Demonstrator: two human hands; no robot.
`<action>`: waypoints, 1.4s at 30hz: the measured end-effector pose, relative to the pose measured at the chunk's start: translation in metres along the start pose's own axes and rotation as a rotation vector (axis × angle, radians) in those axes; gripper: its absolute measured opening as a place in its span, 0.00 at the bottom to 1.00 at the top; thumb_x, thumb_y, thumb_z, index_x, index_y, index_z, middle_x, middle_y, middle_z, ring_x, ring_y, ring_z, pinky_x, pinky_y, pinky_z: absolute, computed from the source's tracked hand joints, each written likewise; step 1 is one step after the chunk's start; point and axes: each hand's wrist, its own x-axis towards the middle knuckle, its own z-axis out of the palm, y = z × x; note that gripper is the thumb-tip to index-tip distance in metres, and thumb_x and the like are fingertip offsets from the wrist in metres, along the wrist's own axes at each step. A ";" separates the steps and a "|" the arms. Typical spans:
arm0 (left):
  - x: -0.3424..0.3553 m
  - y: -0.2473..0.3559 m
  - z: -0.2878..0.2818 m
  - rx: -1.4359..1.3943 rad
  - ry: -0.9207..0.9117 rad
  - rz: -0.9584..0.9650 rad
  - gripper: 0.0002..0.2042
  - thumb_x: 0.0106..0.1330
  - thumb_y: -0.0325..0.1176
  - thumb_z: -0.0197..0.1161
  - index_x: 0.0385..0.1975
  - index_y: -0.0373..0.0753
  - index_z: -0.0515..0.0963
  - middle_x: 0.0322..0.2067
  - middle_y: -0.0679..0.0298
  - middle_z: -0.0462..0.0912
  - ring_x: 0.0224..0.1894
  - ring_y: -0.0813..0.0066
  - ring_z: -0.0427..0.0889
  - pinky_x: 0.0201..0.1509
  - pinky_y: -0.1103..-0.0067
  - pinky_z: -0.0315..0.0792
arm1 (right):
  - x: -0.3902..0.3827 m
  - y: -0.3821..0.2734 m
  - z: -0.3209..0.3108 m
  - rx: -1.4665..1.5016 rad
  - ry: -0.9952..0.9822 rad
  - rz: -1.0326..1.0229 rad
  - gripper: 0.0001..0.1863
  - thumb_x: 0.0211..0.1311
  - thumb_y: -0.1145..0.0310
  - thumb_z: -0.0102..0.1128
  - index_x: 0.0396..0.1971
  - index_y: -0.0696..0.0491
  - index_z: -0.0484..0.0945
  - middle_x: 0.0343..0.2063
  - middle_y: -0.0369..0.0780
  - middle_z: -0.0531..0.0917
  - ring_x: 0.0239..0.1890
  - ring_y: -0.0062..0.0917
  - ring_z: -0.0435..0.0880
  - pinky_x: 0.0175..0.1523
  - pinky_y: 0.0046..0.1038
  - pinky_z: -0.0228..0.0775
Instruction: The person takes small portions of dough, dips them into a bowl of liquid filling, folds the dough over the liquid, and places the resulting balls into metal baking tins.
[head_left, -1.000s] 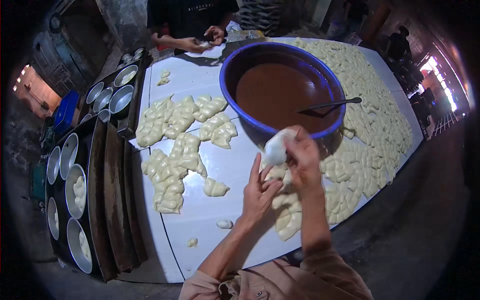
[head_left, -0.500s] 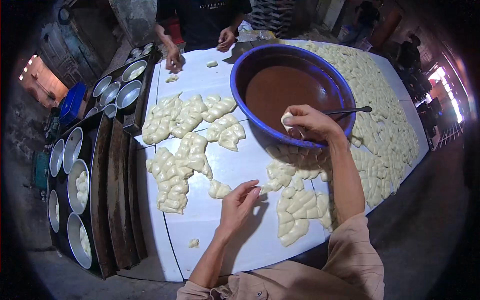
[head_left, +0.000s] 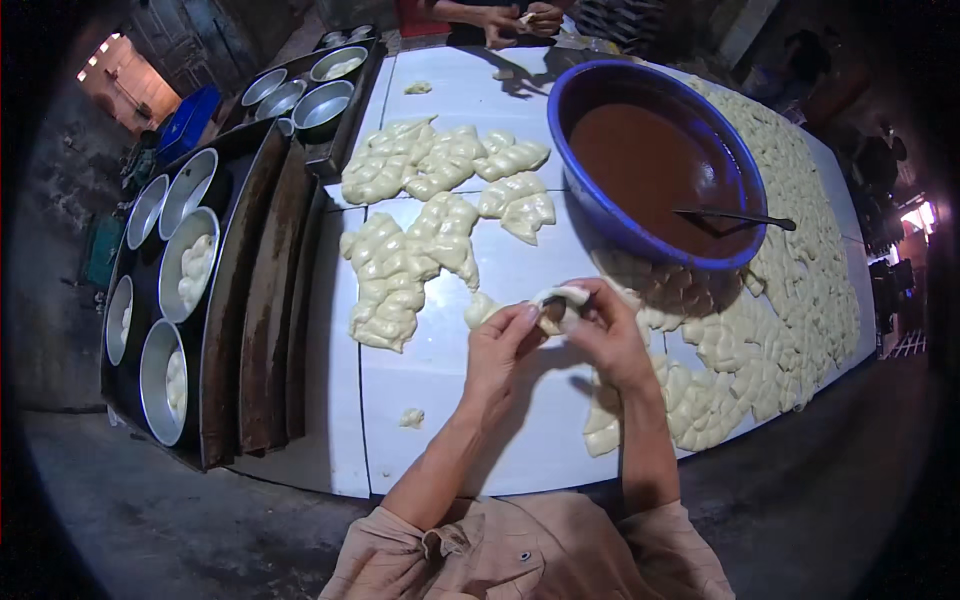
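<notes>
Between my two hands, above the white tabletop, is a small piece of pale dough [head_left: 566, 294] with a dark brown patch in its middle. My left hand [head_left: 500, 345] pinches its left edge with thumb and fingers. My right hand [head_left: 612, 335] grips the other side, its fingers curled round the dough. Just beyond them stands a wide blue tub [head_left: 570, 175] of brown paste [head_left: 640, 165], a spoon [head_left: 740, 216] resting in it. Left of my hands lie clusters of shaped dough pieces [head_left: 400, 270]. Many more dough pieces [head_left: 770, 350] spread under and right of the tub.
Dark trays [head_left: 225, 350] with round metal pans [head_left: 190, 265] stand along the left, some pans holding dough. A small dough scrap [head_left: 411, 418] lies near the front edge. Across the table, another person's hands [head_left: 515, 22] hold a bit of dough.
My right hand has come back from over the tub with the dough and met my left hand, which now grips it too. The view has shifted; the other person's hands have come together.
</notes>
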 end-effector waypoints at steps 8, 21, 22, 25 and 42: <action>-0.021 0.005 -0.017 0.346 0.151 0.279 0.20 0.64 0.33 0.70 0.53 0.31 0.79 0.41 0.62 0.85 0.39 0.80 0.82 0.45 0.84 0.77 | -0.020 0.029 0.069 -0.593 0.264 -0.342 0.15 0.56 0.77 0.67 0.45 0.57 0.83 0.42 0.42 0.82 0.38 0.27 0.82 0.42 0.25 0.75; -0.009 0.061 -0.051 0.350 -0.123 -0.114 0.16 0.67 0.39 0.66 0.48 0.35 0.81 0.37 0.64 0.85 0.35 0.80 0.84 0.36 0.83 0.80 | -0.026 0.025 0.074 -0.178 -0.039 -0.095 0.19 0.61 0.74 0.65 0.53 0.54 0.80 0.46 0.39 0.81 0.40 0.20 0.78 0.42 0.23 0.71; -0.012 0.060 -0.051 0.317 -0.152 -0.068 0.15 0.67 0.38 0.66 0.49 0.35 0.81 0.38 0.64 0.85 0.36 0.80 0.84 0.37 0.82 0.81 | -0.022 0.029 0.075 -0.180 0.003 -0.173 0.18 0.60 0.74 0.66 0.52 0.52 0.81 0.44 0.39 0.80 0.40 0.20 0.78 0.42 0.23 0.71; -0.021 0.060 -0.051 0.370 -0.161 0.015 0.14 0.68 0.35 0.64 0.49 0.34 0.81 0.39 0.63 0.85 0.37 0.80 0.84 0.39 0.81 0.81 | -0.019 0.026 0.082 -0.234 0.051 -0.287 0.14 0.60 0.74 0.68 0.46 0.54 0.80 0.38 0.36 0.78 0.40 0.19 0.77 0.41 0.24 0.69; -0.032 0.041 -0.064 0.509 -0.102 -0.041 0.17 0.70 0.39 0.63 0.50 0.31 0.80 0.36 0.63 0.85 0.34 0.81 0.82 0.35 0.84 0.79 | -0.038 0.009 0.097 -0.486 0.221 -0.269 0.12 0.59 0.71 0.68 0.42 0.58 0.80 0.34 0.45 0.83 0.33 0.30 0.83 0.37 0.29 0.74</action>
